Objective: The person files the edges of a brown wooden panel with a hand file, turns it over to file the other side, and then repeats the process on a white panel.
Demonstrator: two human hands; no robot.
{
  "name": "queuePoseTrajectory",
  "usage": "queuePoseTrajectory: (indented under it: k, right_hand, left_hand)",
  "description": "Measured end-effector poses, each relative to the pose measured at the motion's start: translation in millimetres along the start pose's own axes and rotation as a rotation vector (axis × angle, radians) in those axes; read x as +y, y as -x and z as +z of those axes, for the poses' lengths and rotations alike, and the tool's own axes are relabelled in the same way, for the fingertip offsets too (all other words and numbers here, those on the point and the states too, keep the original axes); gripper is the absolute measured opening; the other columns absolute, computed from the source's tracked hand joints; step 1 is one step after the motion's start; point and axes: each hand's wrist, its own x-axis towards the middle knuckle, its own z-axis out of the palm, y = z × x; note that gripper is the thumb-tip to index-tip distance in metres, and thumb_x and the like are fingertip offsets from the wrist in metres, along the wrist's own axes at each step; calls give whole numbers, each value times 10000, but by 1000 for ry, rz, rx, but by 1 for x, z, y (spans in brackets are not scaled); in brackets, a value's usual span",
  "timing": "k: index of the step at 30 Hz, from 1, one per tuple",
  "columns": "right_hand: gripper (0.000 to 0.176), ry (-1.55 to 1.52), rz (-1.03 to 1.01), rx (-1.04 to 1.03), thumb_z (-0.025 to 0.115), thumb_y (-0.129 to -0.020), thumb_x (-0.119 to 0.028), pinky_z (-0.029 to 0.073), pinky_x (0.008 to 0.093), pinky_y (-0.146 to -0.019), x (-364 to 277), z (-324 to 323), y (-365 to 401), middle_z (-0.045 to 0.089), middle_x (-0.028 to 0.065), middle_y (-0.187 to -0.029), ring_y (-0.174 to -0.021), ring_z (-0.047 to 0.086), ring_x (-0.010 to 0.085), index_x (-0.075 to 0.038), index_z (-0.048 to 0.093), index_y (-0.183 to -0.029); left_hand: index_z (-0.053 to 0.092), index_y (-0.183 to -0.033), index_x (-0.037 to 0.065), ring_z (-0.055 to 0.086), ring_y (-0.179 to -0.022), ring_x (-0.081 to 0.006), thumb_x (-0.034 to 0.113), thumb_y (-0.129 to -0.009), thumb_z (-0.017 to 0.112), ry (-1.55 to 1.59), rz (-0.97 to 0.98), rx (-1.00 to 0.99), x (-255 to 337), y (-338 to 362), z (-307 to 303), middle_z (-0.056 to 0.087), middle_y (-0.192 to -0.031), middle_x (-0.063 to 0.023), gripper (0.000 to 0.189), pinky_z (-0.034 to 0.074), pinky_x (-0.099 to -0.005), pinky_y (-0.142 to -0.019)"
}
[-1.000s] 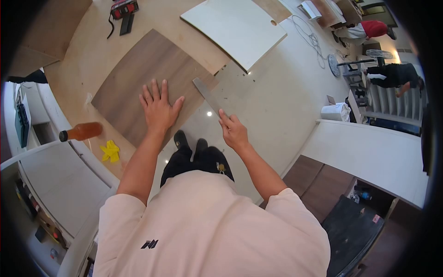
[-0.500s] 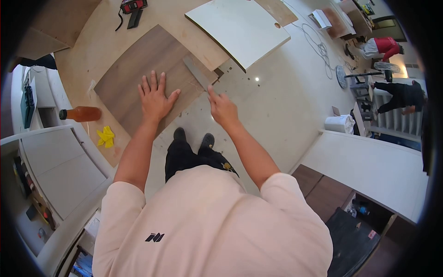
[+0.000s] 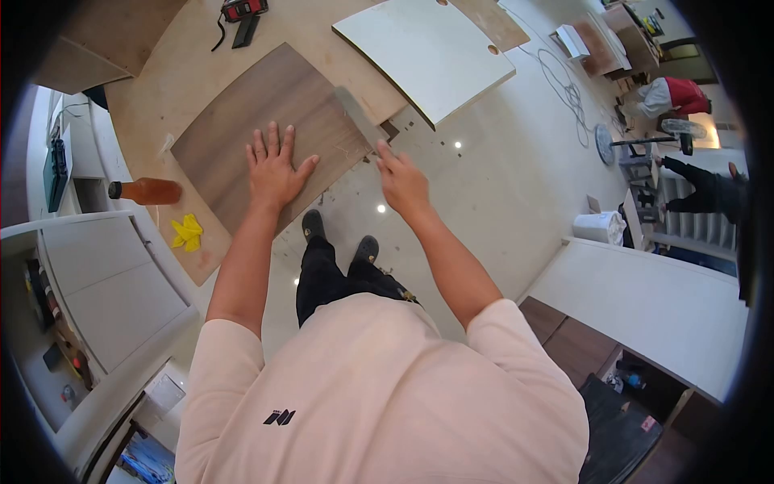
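My left hand [image 3: 276, 171] lies flat with fingers spread on a brown wood-grain board [image 3: 250, 105], which rests on the plywood table. My right hand [image 3: 403, 184] is closed around the near end of a long, flat grey metal file [image 3: 359, 117], its index finger stretched along it. The file lies against the board's right edge, pointing away from me; its grip is hidden in the hand. Small dark chips are scattered on the floor near that edge.
A white panel [image 3: 423, 56] overhangs the table's far right. A red-and-black tool [image 3: 243, 10] lies at the back. An orange-brown bottle [image 3: 149, 191] and yellow cloth-like item [image 3: 188, 232] sit on the left. Cables [image 3: 568, 97], a fan [image 3: 605, 145] and two people are at right.
The file has shifted from over the board's surface outward to its right edge, with my right hand moving slightly right. My left hand stays flat on the board. The whole view has shifted slightly.
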Motion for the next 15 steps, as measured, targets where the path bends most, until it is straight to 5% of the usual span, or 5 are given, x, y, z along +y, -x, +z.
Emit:
queuePoseTrajectory:
  k: [5, 8, 10, 12, 15]
  right_hand:
    - [396, -95, 130, 25, 636, -981, -207, 500, 373, -691, 20, -52, 58, 596, 92, -834, -751, 593, 282, -195, 621, -1376]
    - [425, -130, 117, 117, 643, -976, -242, 499, 390, -642, 36, -50, 73, 558, 69, -807, -692, 582, 260, -266, 604, -1398]
    - [439, -135, 132, 120, 646, -974, -242, 498, 383, -636, 38, -53, 75, 560, 67, -800, -686, 580, 256, -277, 593, -1408]
    - [447, -124, 116, 124, 650, -970, -240, 496, 380, -628, 38, -57, 75, 560, 65, -796, -680, 579, 256, -287, 590, -1410]
    - [442, -93, 59, 115, 658, -962, -239, 497, 388, -614, 37, -57, 80, 559, 63, -798, -670, 581, 265, -299, 601, -1396]
  left_hand:
    - [294, -1578, 104, 121, -1530, -418, 668, -938, 470, -31, -35, 105, 23, 5, 35, 193, -1659, -178, 871, 104, -559, -1223]
    - [433, -1480, 52, 285, -1466, -437, 436, -912, 659, 300, 292, 93, 101, 37, 12, 396, -1547, -214, 722, 171, -550, -1215]
    - [570, -1355, 39, 448, -1370, -399, 360, -871, 713, 361, 578, -398, 147, 59, 18, 572, -1391, -190, 598, 275, -512, -1187]
    - [654, -1226, 35, 538, -1280, -361, 307, -853, 725, 467, 838, -305, 166, 80, 14, 660, -1257, -160, 466, 352, -485, -1147]
    - [660, -1192, 34, 547, -1263, -350, 250, -854, 721, 610, 674, -251, 129, 61, -4, 663, -1230, -163, 405, 362, -490, -1138]
